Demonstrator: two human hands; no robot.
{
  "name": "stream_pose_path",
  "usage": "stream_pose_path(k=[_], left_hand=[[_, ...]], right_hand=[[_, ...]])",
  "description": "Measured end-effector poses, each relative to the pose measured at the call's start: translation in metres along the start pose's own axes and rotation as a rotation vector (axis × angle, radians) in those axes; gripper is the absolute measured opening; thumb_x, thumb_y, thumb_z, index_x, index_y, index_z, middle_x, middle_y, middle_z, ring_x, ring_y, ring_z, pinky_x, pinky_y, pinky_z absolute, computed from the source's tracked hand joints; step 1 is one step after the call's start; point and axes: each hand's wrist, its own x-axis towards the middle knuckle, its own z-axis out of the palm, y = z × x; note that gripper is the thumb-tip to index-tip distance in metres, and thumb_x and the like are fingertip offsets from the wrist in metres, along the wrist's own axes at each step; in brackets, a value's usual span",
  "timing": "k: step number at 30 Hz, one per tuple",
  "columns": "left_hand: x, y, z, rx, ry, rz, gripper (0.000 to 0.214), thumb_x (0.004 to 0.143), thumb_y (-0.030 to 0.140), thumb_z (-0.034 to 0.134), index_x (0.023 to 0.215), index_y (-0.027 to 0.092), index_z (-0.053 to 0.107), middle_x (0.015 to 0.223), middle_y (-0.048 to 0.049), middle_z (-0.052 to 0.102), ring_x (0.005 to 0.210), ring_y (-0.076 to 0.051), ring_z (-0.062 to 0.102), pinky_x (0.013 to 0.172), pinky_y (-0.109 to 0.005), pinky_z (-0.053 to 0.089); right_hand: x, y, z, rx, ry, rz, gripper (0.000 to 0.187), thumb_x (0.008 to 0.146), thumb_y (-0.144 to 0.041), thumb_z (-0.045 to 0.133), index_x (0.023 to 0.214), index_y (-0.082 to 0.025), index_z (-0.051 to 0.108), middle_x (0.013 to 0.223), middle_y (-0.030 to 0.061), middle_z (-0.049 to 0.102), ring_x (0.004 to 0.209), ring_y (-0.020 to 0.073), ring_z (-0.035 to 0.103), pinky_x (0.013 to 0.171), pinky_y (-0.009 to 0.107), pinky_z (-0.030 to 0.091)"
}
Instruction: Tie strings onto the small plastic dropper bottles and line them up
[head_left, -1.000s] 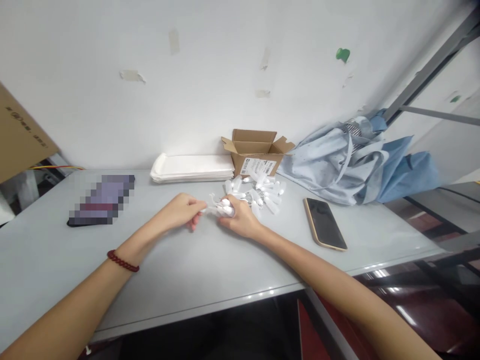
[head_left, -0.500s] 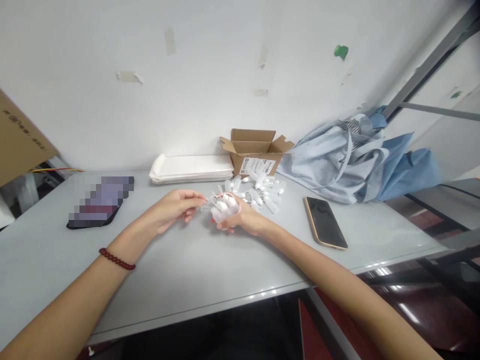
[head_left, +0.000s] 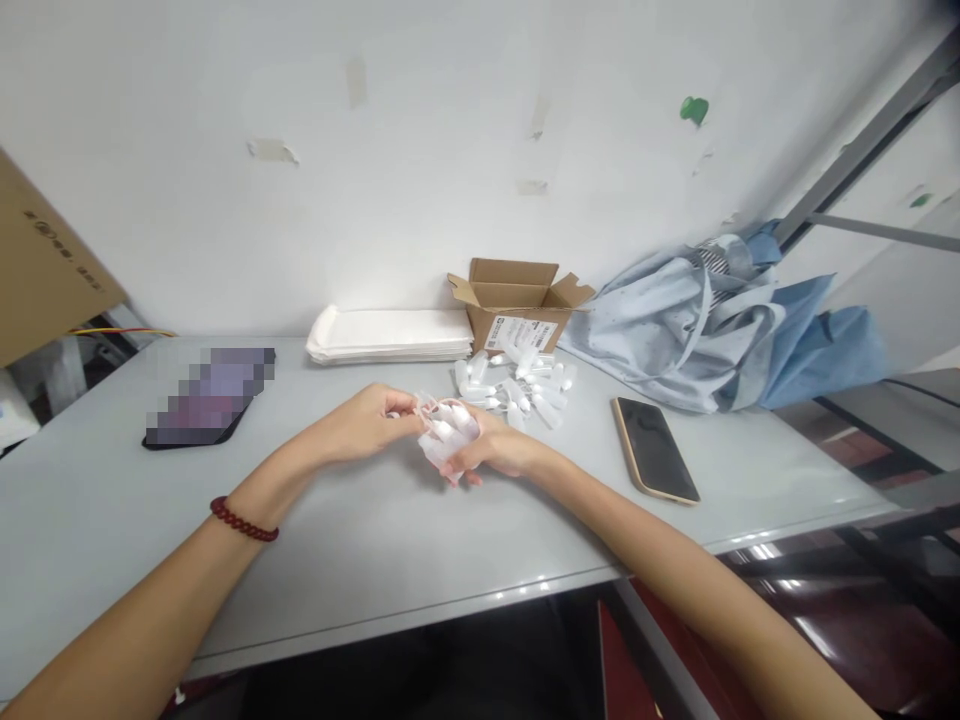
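My right hand [head_left: 499,443] is wrapped around a bunch of small translucent plastic bottles [head_left: 450,440] with white tips and thin looped strands, held just above the table. At the bunch's left side, my left hand [head_left: 375,422] has thumb and fingers pinched together against the strands. What lies between those fingertips is too small to make out. Behind my right hand, a loose pile of similar small bottles [head_left: 544,395] lies on the table.
An open cardboard box [head_left: 517,300] stands against the wall, with a stack of white paper sleeves or bags [head_left: 397,335] to its left. A phone [head_left: 656,450] lies on the right, and a blurred-out dark object [head_left: 214,395] on the left. Blue cloth [head_left: 675,330] is heaped back right on the grey table [head_left: 360,560].
My left hand has moved right and its fingers now meet the bunch of bottles. The bunch has tilted slightly in my right hand. The view has shifted a little.
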Motion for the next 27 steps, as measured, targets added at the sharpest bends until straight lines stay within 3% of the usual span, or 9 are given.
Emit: stream_pose_path(k=[4,8,13,16,20,23,27], left_hand=[[0.001,-0.002,0.000,0.026,0.093,0.002,0.028,0.081,0.039,0.053,0.065,0.017,0.059,0.064,0.0026,0.051,0.061,-0.012,0.042,0.056,-0.024,0.031],[0.004,-0.005,0.007,-0.044,0.092,-0.037,0.028,0.079,0.036,0.052,0.059,0.018,0.046,0.057,0.0051,0.038,0.051,-0.010,0.031,0.050,-0.024,0.024],[0.010,-0.011,0.020,-0.230,0.099,-0.181,0.033,0.078,0.035,0.051,0.053,0.020,0.034,0.051,0.0062,0.027,0.046,-0.008,0.022,0.046,-0.025,0.017],[0.010,-0.013,0.017,-0.169,0.102,-0.203,0.034,0.079,0.040,0.053,0.054,0.019,0.045,0.048,0.0065,0.027,0.045,-0.008,0.021,0.046,-0.025,0.016],[0.005,-0.009,0.005,-0.050,0.026,-0.110,0.026,0.079,0.043,0.058,0.073,0.019,0.064,0.054,0.0057,0.040,0.047,-0.009,0.030,0.046,-0.024,0.023],[0.004,-0.005,0.002,-0.026,0.032,-0.090,0.024,0.081,0.043,0.057,0.083,0.020,0.066,0.056,0.0060,0.044,0.047,-0.009,0.031,0.046,-0.024,0.025],[0.005,-0.005,0.006,-0.049,-0.018,-0.055,0.023,0.084,0.041,0.054,0.082,0.020,0.064,0.053,0.0069,0.043,0.045,-0.009,0.031,0.046,-0.024,0.025]], right_hand=[[-0.001,-0.004,0.000,-0.004,0.105,-0.021,0.071,0.057,-0.017,0.077,0.118,-0.024,0.041,0.074,-0.0045,0.058,0.050,0.0106,0.054,0.035,0.019,0.038],[-0.007,-0.011,0.005,-0.072,0.164,-0.055,0.069,0.056,-0.018,0.077,0.114,-0.024,0.041,0.075,-0.0043,0.057,0.052,0.0101,0.052,0.036,0.019,0.038],[-0.011,-0.015,0.007,-0.216,0.212,-0.007,0.074,0.059,-0.020,0.076,0.119,-0.026,0.034,0.064,-0.0091,0.055,0.044,0.0081,0.046,0.039,0.020,0.038],[-0.010,-0.016,0.005,-0.303,0.238,0.010,0.073,0.058,-0.021,0.076,0.117,-0.026,0.034,0.063,-0.0099,0.054,0.043,0.0077,0.044,0.037,0.019,0.037],[-0.008,-0.016,0.001,-0.340,0.263,0.025,0.069,0.059,-0.022,0.076,0.115,-0.026,0.035,0.065,-0.0090,0.056,0.043,0.0071,0.043,0.036,0.019,0.035],[-0.008,-0.015,0.000,-0.354,0.258,0.029,0.069,0.059,-0.022,0.076,0.115,-0.026,0.036,0.064,-0.0095,0.054,0.043,0.0074,0.043,0.035,0.019,0.035],[-0.009,-0.013,0.000,-0.372,0.235,0.041,0.069,0.059,-0.022,0.076,0.115,-0.027,0.036,0.062,-0.0103,0.052,0.041,0.0068,0.041,0.034,0.018,0.033]])
